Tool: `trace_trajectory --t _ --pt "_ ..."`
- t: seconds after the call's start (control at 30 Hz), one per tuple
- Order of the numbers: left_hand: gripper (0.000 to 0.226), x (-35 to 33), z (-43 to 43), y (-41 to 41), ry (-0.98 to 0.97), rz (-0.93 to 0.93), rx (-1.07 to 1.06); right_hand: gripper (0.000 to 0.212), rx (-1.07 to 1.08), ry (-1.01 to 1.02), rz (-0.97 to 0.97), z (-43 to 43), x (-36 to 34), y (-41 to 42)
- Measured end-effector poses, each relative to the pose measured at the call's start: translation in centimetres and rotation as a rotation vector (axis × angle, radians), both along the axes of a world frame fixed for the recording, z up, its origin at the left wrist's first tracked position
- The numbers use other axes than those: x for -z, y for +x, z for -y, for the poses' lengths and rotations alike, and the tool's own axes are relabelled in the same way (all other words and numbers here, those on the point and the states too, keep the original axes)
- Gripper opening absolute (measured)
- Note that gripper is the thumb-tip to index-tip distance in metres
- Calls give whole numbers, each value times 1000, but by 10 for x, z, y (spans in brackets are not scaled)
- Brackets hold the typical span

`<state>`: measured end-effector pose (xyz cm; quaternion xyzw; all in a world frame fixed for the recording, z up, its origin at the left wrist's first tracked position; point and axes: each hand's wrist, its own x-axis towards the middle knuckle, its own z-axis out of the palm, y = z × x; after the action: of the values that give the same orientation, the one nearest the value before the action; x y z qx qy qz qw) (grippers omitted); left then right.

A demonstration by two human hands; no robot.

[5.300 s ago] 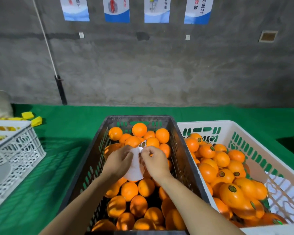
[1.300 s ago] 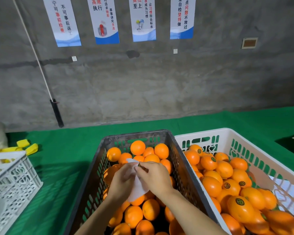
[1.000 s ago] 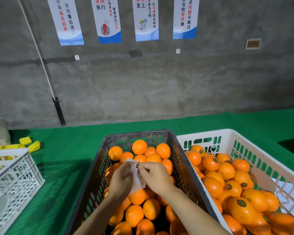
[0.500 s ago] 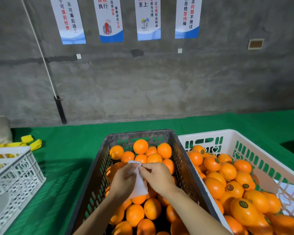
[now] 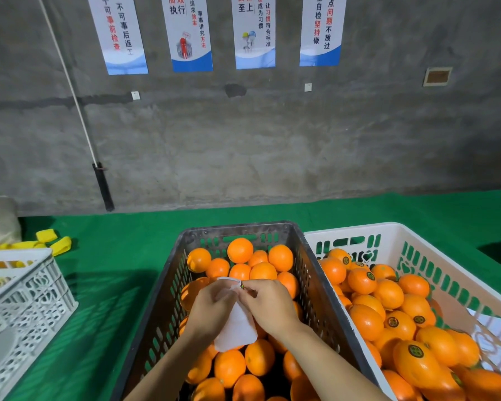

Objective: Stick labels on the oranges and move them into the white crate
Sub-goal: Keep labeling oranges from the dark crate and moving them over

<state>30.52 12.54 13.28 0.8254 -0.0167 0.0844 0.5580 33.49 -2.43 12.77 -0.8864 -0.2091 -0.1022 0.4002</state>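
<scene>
Over the middle of the dark crate (image 5: pixel 315 287), a white label sheet (image 5: pixel 237 328) is gripped by the left hand (image 5: pixel 211 309), and a small label (image 5: pixel 242 285) at its top edge is pinched by the right hand (image 5: pixel 269 305). Unlabelled oranges (image 5: pixel 240 250) are piled inside the dark crate. Labelled oranges (image 5: pixel 388 293) lie in the white crate (image 5: pixel 417 238) just right of it.

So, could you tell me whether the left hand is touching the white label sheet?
Touching. The head view shows the left hand gripping the white label sheet near its top edge, fingers curled over it.
</scene>
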Motion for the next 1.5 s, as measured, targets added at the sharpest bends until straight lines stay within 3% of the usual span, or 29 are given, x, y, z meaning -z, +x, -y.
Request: trace_trajectory --t 0.2,0.43,0.63,0.83,1.07,1.17,1.23,1.33,1.4,1.5 --pt "21 2 -7 5 146 45 -71 43 -55 -21 -1 1 -1 -2" --pt "28 2 -6 5 103 -10 -71 40 -103 -159 31 2 -3 -3" --pt "28 0 -3 2 69 -1 -73 50 -182 106 -146 0 -2 -2" --pt "27 4 -5 3 126 1 -78 39 -197 202 -243 -1 2 0" --pt "26 2 -6 4 16 -3 -387 38 184 411 -304 8 16 20" --pt "23 -4 -11 6 -122 9 -531 34 388 248 -242 15 22 28" --pt "16 -7 -14 6 -224 3 -596 28 449 0 -71 17 21 34" --pt "15 -9 -16 8 -350 -10 -647 20 372 -369 117 17 18 52" --pt "23 -12 -18 9 -399 -18 -668 18 294 -564 137 14 16 62" --pt "17 -11 -20 13 -475 -70 -693 16 217 -708 111 8 18 69"
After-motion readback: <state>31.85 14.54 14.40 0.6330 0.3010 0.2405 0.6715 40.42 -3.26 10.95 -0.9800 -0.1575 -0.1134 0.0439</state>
